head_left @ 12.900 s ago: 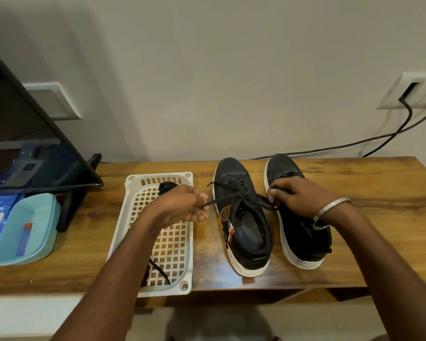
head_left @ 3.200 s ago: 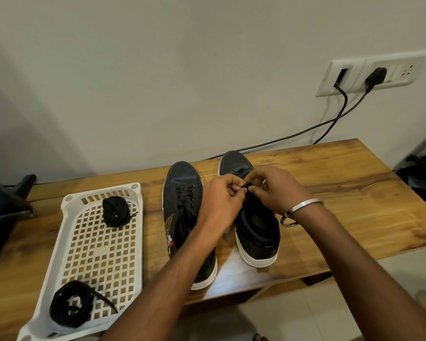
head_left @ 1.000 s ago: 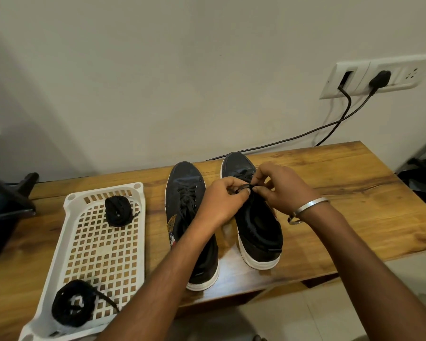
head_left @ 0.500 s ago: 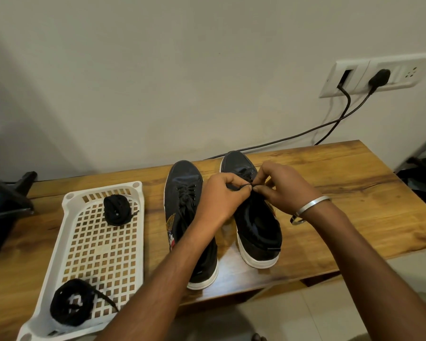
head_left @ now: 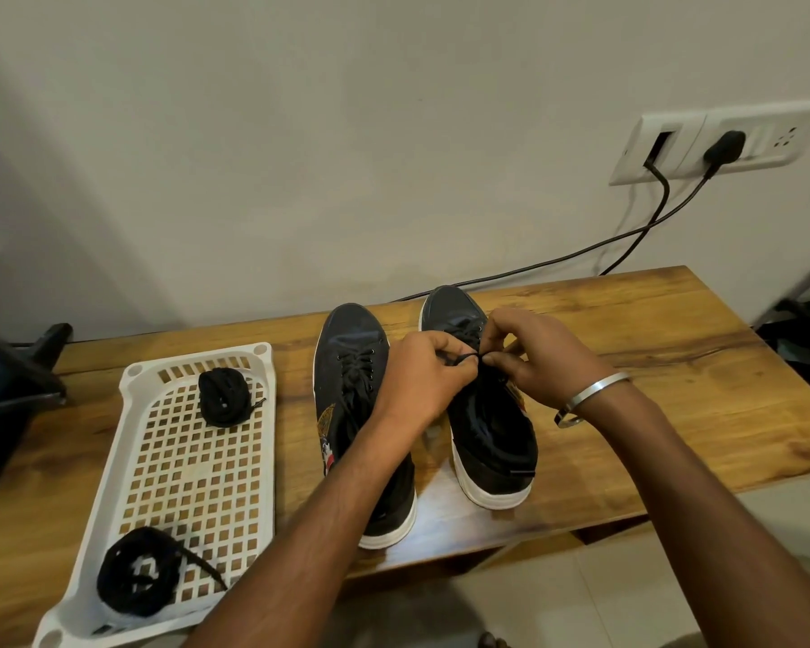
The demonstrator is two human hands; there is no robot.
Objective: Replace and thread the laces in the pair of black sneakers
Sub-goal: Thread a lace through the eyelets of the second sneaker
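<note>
Both hands, left hand [head_left: 424,378] and right hand [head_left: 541,362], pinch the lace [head_left: 464,359] over the right sneaker [head_left: 482,413], at the tabletop's [head_left: 674,367] twelve o'clock; tying or untying, I can't tell.

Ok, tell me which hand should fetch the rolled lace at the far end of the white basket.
Left. The left hand is nearer the white basket and the rolled lace; only the left sneaker lies between. The right hand would have to cross over both sneakers.
</note>
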